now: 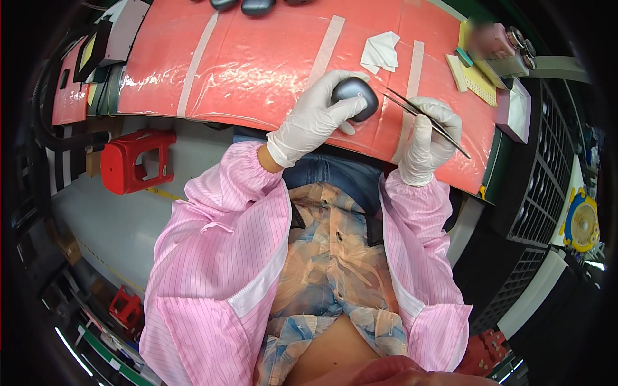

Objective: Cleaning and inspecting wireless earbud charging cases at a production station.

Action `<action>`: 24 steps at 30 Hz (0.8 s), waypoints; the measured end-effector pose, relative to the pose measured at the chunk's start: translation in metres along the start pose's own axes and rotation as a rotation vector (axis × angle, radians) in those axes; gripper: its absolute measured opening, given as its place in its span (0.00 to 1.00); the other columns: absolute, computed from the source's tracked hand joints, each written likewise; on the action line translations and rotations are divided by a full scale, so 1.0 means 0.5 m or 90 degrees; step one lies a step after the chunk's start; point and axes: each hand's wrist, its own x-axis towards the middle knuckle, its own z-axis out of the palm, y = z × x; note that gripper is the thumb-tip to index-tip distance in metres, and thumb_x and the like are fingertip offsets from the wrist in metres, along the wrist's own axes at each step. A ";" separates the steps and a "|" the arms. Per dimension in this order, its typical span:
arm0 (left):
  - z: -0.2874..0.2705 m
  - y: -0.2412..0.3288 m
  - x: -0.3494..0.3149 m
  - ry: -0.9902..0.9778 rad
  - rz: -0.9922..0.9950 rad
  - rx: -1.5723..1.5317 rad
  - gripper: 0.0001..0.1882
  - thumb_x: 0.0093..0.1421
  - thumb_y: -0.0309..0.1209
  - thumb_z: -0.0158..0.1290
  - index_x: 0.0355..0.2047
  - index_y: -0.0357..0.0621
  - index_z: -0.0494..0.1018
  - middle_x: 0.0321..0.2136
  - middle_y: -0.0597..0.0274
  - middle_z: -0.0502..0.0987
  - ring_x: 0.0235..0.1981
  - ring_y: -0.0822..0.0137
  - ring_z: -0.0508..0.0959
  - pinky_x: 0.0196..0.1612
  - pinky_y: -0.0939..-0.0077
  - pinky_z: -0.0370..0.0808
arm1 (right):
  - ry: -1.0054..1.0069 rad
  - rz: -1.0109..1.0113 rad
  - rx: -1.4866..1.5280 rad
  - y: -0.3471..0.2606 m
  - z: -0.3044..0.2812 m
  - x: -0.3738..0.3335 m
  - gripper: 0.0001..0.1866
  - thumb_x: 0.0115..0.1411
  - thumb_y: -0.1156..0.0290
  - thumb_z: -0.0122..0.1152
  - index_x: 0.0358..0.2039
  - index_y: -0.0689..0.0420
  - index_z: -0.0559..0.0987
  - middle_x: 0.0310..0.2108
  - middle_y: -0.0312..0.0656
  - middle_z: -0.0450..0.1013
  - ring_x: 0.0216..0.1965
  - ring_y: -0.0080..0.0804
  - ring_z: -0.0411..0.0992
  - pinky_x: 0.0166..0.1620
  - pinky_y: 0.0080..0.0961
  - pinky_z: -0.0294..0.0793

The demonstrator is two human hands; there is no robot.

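Note:
In a white glove, my left hand (315, 117) is closed round a dark grey-blue rounded case (349, 92), thumb across its near side. The case is held over the front part of the red-covered table (257, 45). To the right, my gloved right hand (430, 138) pinches a pair of dark tweezers (440, 129). Their tips point up and left toward the case and stand a little apart from it. A crumpled white cloth or tissue (380, 51) lies on the table beyond both hands.
Several similar dark cases (257, 6) lie at the table's far edge. Pale tape strips (327, 48) cross the red cover. At the right are a yellow pad (479, 83), a pinkish container (499, 51) and a tissue box (515, 109). A red stool (122, 166) stands on the floor at left.

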 end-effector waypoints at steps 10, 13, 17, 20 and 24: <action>0.006 0.005 -0.017 0.012 0.058 0.015 0.12 0.63 0.33 0.50 0.44 0.41 0.73 0.34 0.65 0.75 0.32 0.75 0.75 0.27 0.84 0.76 | 0.053 0.002 0.130 -0.015 -0.006 0.012 0.11 0.58 0.72 0.62 0.39 0.59 0.71 0.37 0.44 0.72 0.39 0.38 0.73 0.40 0.35 0.77; -0.001 0.006 -0.017 -0.009 0.060 0.008 0.13 0.64 0.33 0.48 0.45 0.41 0.73 0.33 0.65 0.74 0.30 0.76 0.74 0.27 0.84 0.75 | 0.045 -0.054 0.097 -0.033 -0.008 0.025 0.12 0.58 0.73 0.63 0.40 0.59 0.71 0.38 0.43 0.72 0.40 0.38 0.73 0.42 0.36 0.77; 0.007 0.008 -0.004 -0.013 0.063 0.011 0.13 0.66 0.35 0.47 0.45 0.40 0.72 0.32 0.65 0.74 0.28 0.76 0.73 0.26 0.85 0.74 | 0.040 -0.061 0.090 -0.041 -0.036 0.062 0.11 0.57 0.76 0.62 0.39 0.60 0.71 0.38 0.46 0.73 0.40 0.39 0.73 0.46 0.37 0.76; -0.006 0.004 0.002 -0.034 0.049 0.023 0.15 0.66 0.37 0.48 0.47 0.39 0.70 0.34 0.63 0.74 0.29 0.75 0.75 0.26 0.84 0.75 | 0.106 -0.044 -0.077 -0.038 -0.077 0.129 0.06 0.59 0.81 0.55 0.38 0.63 0.73 0.36 0.43 0.73 0.37 0.33 0.75 0.44 0.28 0.76; -0.013 0.007 0.004 -0.013 0.027 -0.027 0.20 0.64 0.38 0.50 0.50 0.38 0.67 0.33 0.59 0.74 0.28 0.69 0.78 0.26 0.82 0.76 | 0.201 0.025 -0.133 0.006 -0.190 0.267 0.03 0.61 0.76 0.58 0.36 0.60 0.76 0.31 0.34 0.72 0.29 0.19 0.71 0.34 0.18 0.70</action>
